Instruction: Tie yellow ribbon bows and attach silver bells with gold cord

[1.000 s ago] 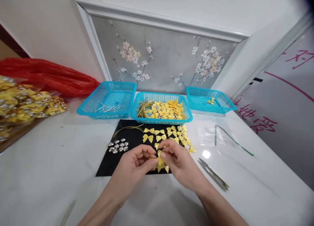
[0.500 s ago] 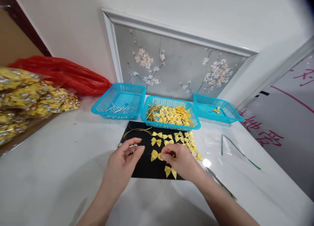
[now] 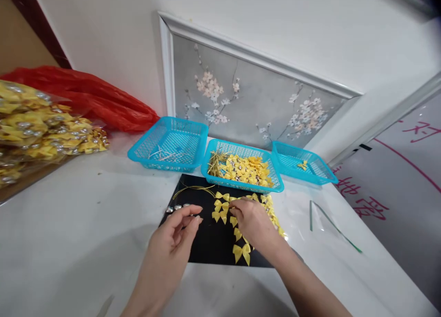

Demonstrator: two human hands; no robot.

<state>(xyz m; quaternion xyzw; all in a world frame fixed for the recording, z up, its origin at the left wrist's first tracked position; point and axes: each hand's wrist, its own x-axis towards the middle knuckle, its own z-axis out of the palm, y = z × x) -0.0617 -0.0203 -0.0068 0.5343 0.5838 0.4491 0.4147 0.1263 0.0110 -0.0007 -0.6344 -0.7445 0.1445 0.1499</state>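
Note:
My right hand (image 3: 257, 221) is above the yellow ribbon bows on a black mat (image 3: 210, 243), thumb and forefinger pinched together. Whatever is between those fingertips is hidden, and the hand covers part of the rows. Just left of it a yellow bow (image 3: 219, 216) lies flat below two others. Nearer me rests another yellow bow (image 3: 242, 253). My left hand (image 3: 177, 236) hovers over the mat's left side, thumb and forefinger slightly apart with nothing visible in them. Beside it are several silvery beads (image 3: 178, 207). Thin gold wires (image 3: 195, 187) lie at the mat's far edge.
A blue basket (image 3: 237, 184) behind the mat holds bows and gold ties. Left of it, another basket (image 3: 138, 158) has white strips; the right basket (image 3: 324, 177) has a small yellow piece. Bagged bows (image 3: 51, 128), a red bag (image 3: 113, 103) and a green strip (image 3: 339, 229) flank them.
My right hand has let go of a yellow bow, now lying in the left column, and has moved up and right. My left thumb and forefinger are closer together. The view has shifted slightly.

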